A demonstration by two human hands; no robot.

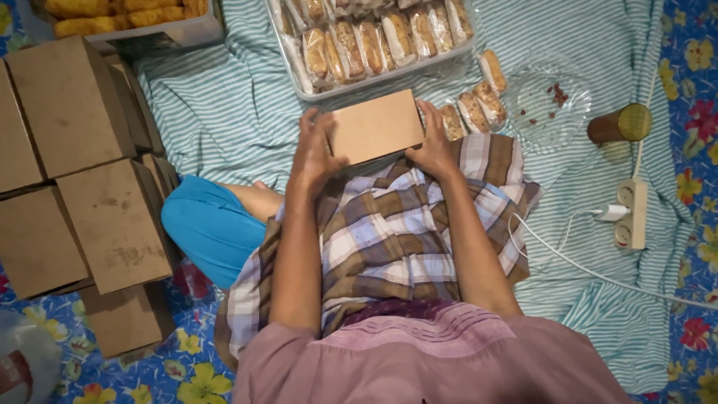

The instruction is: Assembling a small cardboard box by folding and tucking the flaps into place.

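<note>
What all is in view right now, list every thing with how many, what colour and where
small cardboard box: one, brown, closed, held over the lap between both hands
stacked cardboard boxes: several, brown, at the left
tray of wrapped pastries: one, clear tray, golden pieces, top centre
loose wrapped pastries: a few, golden, right of the held box
tray of fried snacks: one, yellow pieces, top left
clear plastic lid: one, with red crumbs, right
cylinder container: one, brown, lying at the right
power strip: one, white, with plug and cable, right
striped cloth: one, teal and white, under the trays
left hand: on the box's left edge
right hand: on the box's right edge
</note>
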